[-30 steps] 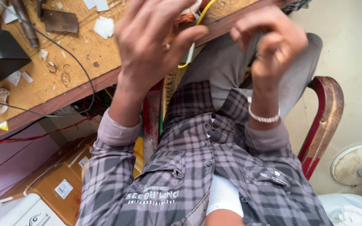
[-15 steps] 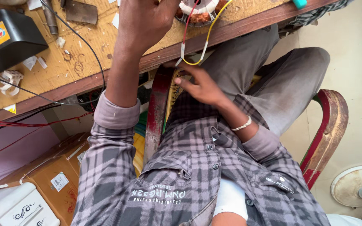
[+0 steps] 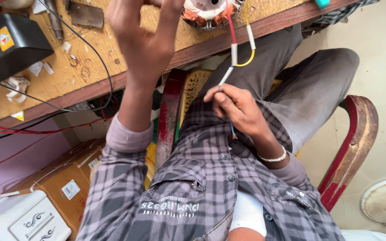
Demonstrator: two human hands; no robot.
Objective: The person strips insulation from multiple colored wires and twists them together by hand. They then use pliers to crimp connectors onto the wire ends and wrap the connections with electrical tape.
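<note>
A motor stator (image 3: 206, 11) with copper windings lies at the edge of the wooden bench (image 3: 90, 67), cut off by the top of the view. My left hand (image 3: 144, 40) is raised against its left side, fingertips at its rim. Red (image 3: 232, 33) and yellow (image 3: 248, 60) leads hang from the stator over the bench edge. My right hand (image 3: 240, 109), with a pale bracelet at the wrist, is over my lap and pinches a lead with a white sleeve (image 3: 225, 76), pulled taut.
A black meter box (image 3: 5, 47) and metal tools sit on the bench at the left, with a black cable and red wires (image 3: 32, 131) trailing off it. Cardboard boxes (image 3: 63, 178) stand below. A red chair (image 3: 354, 147) holds me; a fan base (image 3: 385, 201) is at the right.
My right hand came down from beside the left hand to my lap and took hold of a hanging lead. My left hand stayed up at the stator.
</note>
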